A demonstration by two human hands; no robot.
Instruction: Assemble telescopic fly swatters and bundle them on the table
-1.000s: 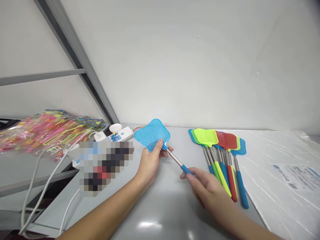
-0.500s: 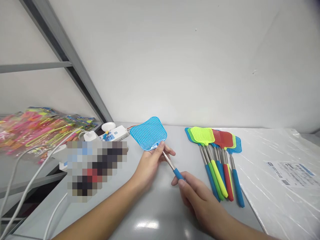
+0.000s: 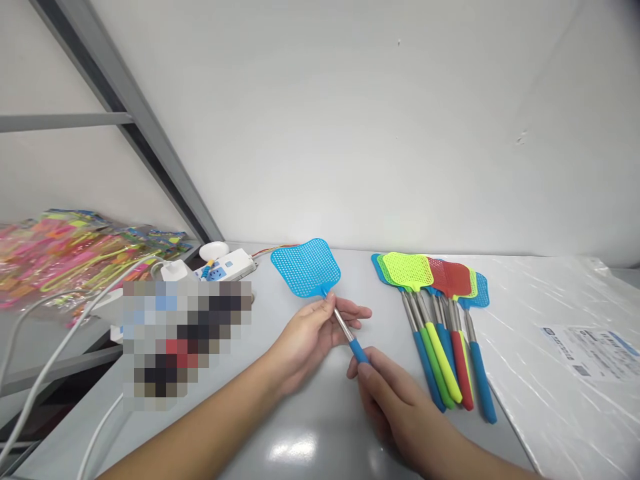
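Note:
A blue fly swatter [image 3: 306,268] with a mesh head, a metal shaft and a blue grip is held slantwise above the grey table. My left hand [image 3: 320,330] has its thumb on the shaft just below the head, with the fingers stretched out behind it. The blue grip is wrapped in my right hand [image 3: 395,393], whose palm hides the grip's lower end. To the right, several more fly swatters lie overlapped in a fanned pile, among them a yellow one [image 3: 407,271], a red one [image 3: 453,279] and a blue one [image 3: 483,380].
Clear plastic wrapping with a white label [image 3: 590,350] covers the table's right side. At left are a power strip [image 3: 233,265], white cables [image 3: 55,360] and a pixelated patch. Bagged colourful items [image 3: 85,260] are heaped beyond the grey metal frame [image 3: 150,133]. A white wall stands behind.
The swatter and my left hand have shifted slightly right in view. My left fingers have straightened, and the shiny clear film at the swatter's neck no longer shows.

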